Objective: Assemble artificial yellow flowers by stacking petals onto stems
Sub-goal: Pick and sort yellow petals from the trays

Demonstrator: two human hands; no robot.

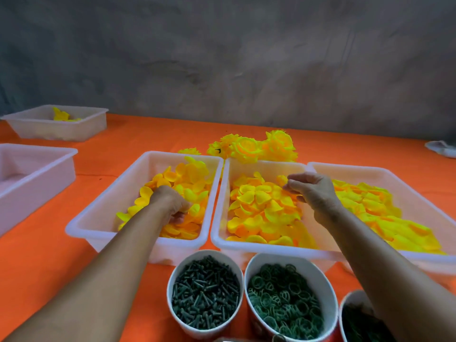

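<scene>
Both bare forearms are extended forward. The left hand [170, 204] is turned palm down toward 12 o'clock, its fingers curled under. The right hand [313, 191] is raised, its fingers bent toward 9 o'clock with fingertips [290, 186] drawn together.

Smooth white plastic trays [138, 174], matt orange cloth [37, 262]

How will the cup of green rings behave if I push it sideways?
The ring cup looks tall for its base, so a push near the rim may tip it rather than slide it. It is nearly full of thin rings, so probably light. It stands against the stem cup, so a leftward push would likely shove both.
</scene>
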